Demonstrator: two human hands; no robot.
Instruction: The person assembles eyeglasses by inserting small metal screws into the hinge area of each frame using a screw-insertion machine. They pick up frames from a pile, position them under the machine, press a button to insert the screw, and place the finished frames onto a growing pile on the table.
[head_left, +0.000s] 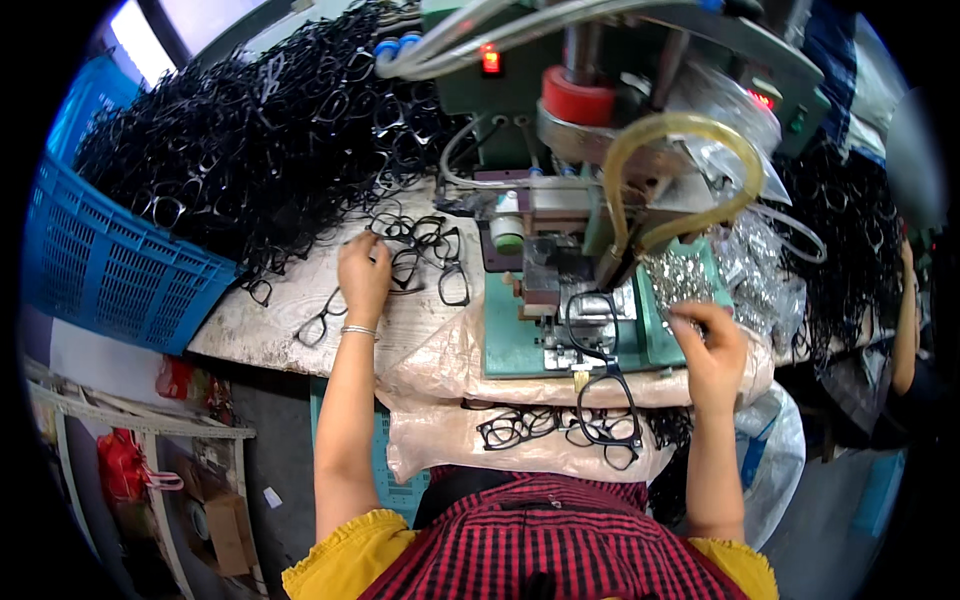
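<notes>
My left hand (364,276) rests on the worn table among loose black eyeglass frames (430,250), fingers curled on one frame. My right hand (708,345) reaches into a pile of small silver metal parts (676,280) on the green machine bed, fingertips pinched in the pile. A black eyeglass frame (597,335) sits clamped in the machine's fixture, its lower half hanging over the bed's front edge. More finished black frames (560,428) lie on plastic sheet in my lap.
A blue plastic crate (100,270) heaped with black frames (250,130) stands at the left. The green press machine (600,130) with hoses and a red light fills the centre. Another person's arm (908,320) shows at the right edge beside more frames.
</notes>
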